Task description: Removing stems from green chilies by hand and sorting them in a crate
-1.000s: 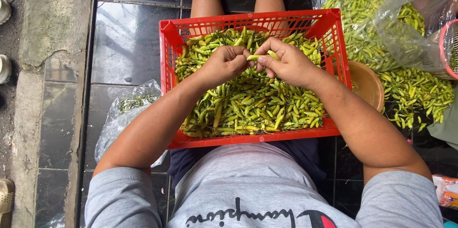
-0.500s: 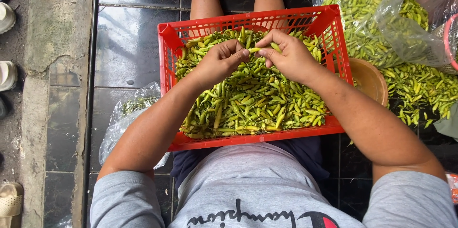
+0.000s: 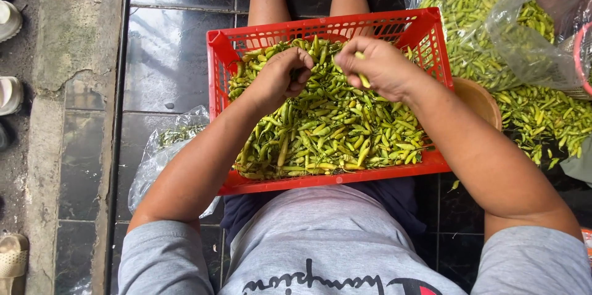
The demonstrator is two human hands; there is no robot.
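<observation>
A red plastic crate rests across my lap, filled with small green chili peppers. My left hand is curled in a loose fist over the peppers near the crate's far left; I cannot tell what its fingers enclose. My right hand hovers over the crate's far middle and pinches one green pepper between thumb and fingers. The hands are a short gap apart.
A large heap of green peppers lies on clear plastic at the right. A brown bowl sits beside the crate's right wall. A plastic bag with stems lies left. Sandals stand on the concrete strip.
My two hands were joined on one pepper; they have pulled apart. The right hand keeps the pepper, the left has drawn back to the left.
</observation>
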